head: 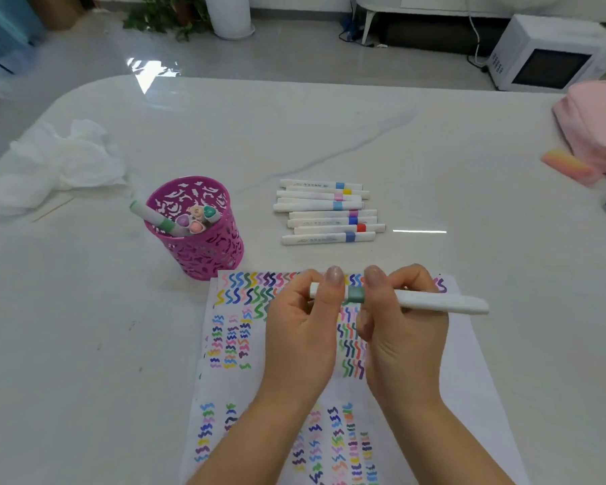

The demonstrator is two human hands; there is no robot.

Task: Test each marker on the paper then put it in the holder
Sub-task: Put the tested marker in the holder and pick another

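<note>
Both hands are grasping one marker [431, 302] and holding it sideways in the air, just above the far end of the paper [469, 344]. The left hand [305, 320] pinches the short left end. The right hand [403, 330] curls round the middle, right next to the green band. The two thumbs are close together, so I think the cap is being worked, but I cannot tell if it is coming off or going on.

If the cap pops off with a jerk, the wet tip could smear a finger or the bench [364, 134]. The cap could also slip out, roll away and get lost. If the cap is not pushed on tight, the marker may dry out later. The paper is already full of squiggles at the far end, so a new line there could land on an old one and be hard to see. The holder [203, 253] looks light, and one marker already leans out over its left rim, so a hard drop might tip it.

The marker is long, thin and white, with a dull green band near the middle. Its long end pokes out to the right, past the right hand. The other markers [329, 211] lie in a pile beyond the paper, and the pink holder stands to the left of them.
</note>
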